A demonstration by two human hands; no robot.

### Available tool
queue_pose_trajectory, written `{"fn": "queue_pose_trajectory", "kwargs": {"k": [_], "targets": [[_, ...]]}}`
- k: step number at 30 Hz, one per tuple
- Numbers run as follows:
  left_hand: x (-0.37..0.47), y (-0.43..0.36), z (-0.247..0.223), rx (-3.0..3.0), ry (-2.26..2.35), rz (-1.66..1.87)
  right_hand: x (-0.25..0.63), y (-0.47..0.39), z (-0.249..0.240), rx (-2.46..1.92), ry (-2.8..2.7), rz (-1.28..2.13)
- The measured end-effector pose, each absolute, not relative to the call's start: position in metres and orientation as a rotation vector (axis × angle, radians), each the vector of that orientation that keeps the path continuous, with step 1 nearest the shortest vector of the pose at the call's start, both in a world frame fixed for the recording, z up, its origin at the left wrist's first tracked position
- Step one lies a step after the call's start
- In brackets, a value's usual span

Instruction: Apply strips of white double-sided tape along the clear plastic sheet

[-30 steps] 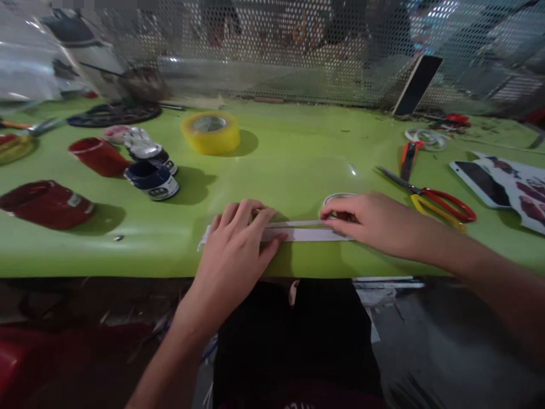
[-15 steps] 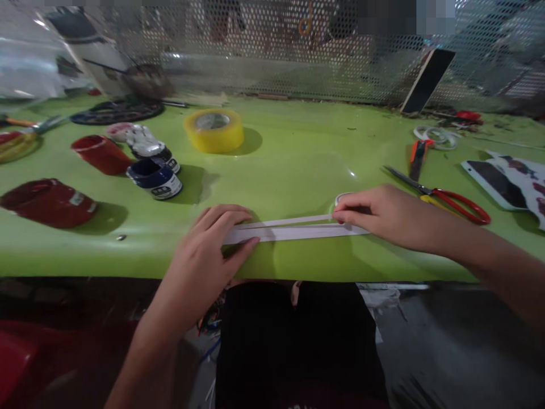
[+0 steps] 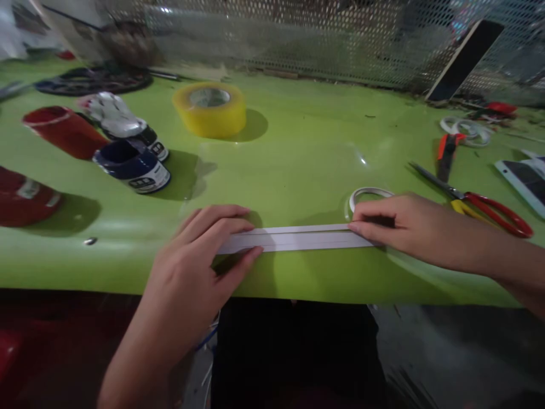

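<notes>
A flat white paper strip (image 3: 309, 241) lies along the front part of the green table. My left hand (image 3: 191, 250) grips its left end, fingers over the upper edge and thumb at the lower edge. Along the strip's upper edge runs a narrow white tape (image 3: 302, 229), nearly against it, with a thin dark gap toward the right. My right hand (image 3: 392, 227) pinches this tape near the strip's right end, which the hand partly covers. Just behind that hand stands a thin white tape roll (image 3: 369, 192), partly hidden by the fingers.
A yellow tape roll (image 3: 215, 122) sits farther back. To the left are a dark blue cup-like piece (image 3: 136, 170), red tube-like pieces (image 3: 68, 133) and a small metal bit (image 3: 90, 241). Scissors (image 3: 489, 210) and an orange-and-black cutter (image 3: 449, 153) lie at right on the green table (image 3: 289, 170).
My right hand has brought the narrow tape down toward the strip's upper edge, so the gap between them is thinner. The left hand keeps its hold. The head view has tilted down and moved nearer.
</notes>
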State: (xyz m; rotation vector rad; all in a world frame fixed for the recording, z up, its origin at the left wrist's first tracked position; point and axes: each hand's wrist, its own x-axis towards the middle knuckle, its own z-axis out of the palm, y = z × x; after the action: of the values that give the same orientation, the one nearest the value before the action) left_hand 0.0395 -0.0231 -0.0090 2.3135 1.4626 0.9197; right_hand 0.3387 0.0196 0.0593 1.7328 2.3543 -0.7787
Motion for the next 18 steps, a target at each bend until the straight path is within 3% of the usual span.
{"fn": "queue_pose_trajectory", "kwargs": {"k": [18], "targets": [[0.0407, -0.0261, -0.008, 2.333, 1.495, 0.934, 0.3347, 0.0197, 0.0524, 1.759, 2.373, -0.651]]}}
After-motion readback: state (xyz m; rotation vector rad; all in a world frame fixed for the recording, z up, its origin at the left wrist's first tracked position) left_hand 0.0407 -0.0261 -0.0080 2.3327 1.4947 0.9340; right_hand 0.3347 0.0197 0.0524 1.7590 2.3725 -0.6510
